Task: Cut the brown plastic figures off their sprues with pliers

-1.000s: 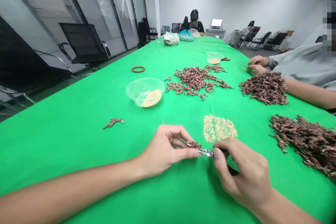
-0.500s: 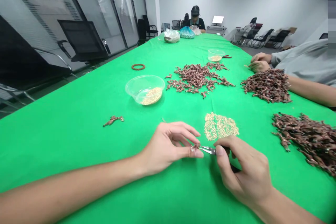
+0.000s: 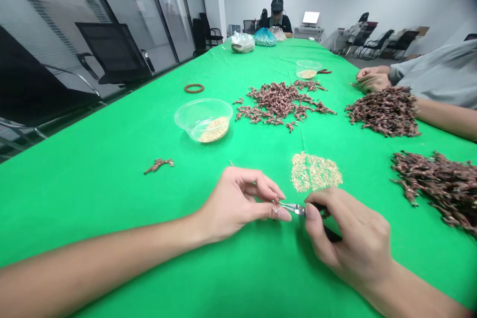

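Between thumb and fingers, my left hand (image 3: 242, 203) pinches a small brown figure-like piece (image 3: 276, 204). My right hand (image 3: 350, 233) is wrapped round dark-handled pliers (image 3: 296, 208), whose metal tips touch the held piece. Just beyond my hands lies a flat patch of tiny gold bits (image 3: 316, 171). A clear bowl (image 3: 203, 109) with more gold bits stands farther left. One single brown piece (image 3: 159, 165) lies to the left of my left hand. The spread brown pile (image 3: 279, 102) is past the gold patch.
Two dense brown piles (image 3: 385, 112) (image 3: 439, 189) lie at the right, beside another person's hands (image 3: 374, 79). A brown ring (image 3: 194, 88), a small clear bowl (image 3: 307, 70) and red-handled pliers (image 3: 324, 72) are farther off. Bags (image 3: 265, 37) and a seated person (image 3: 277, 17) are at the far end.
The view has tilted slightly, so the table items appear higher. My left fingers have closed in a little around the brown piece, and the pliers' tips remain at it.
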